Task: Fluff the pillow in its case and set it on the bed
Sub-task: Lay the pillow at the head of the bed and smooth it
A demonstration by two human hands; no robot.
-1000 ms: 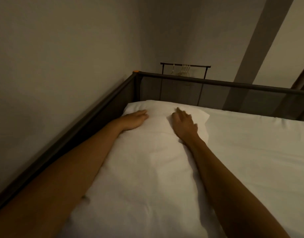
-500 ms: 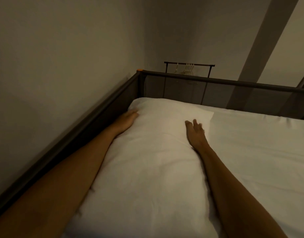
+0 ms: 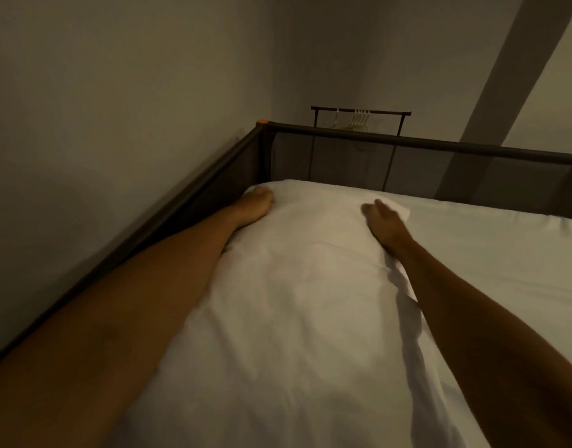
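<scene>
Both hands have slid outward since half a second ago, toward the far corners of the pillow (image 3: pixel 294 286). At the left, a dark bed rail (image 3: pixel 168 221) runs along the wall. Just inside it, the left hand (image 3: pixel 254 206) lies at the pillow's far left corner, its fingers (image 3: pixel 263 195) curled around the fabric there. Between the forearms, the white pillow lies flat on the bed (image 3: pixel 504 253), lengthwise away from the camera. Further right, the right hand (image 3: pixel 386 223) rests palm down near the far right corner, fingers (image 3: pixel 380 206) extended and loosely spread, pressing on top, gripping nothing.
</scene>
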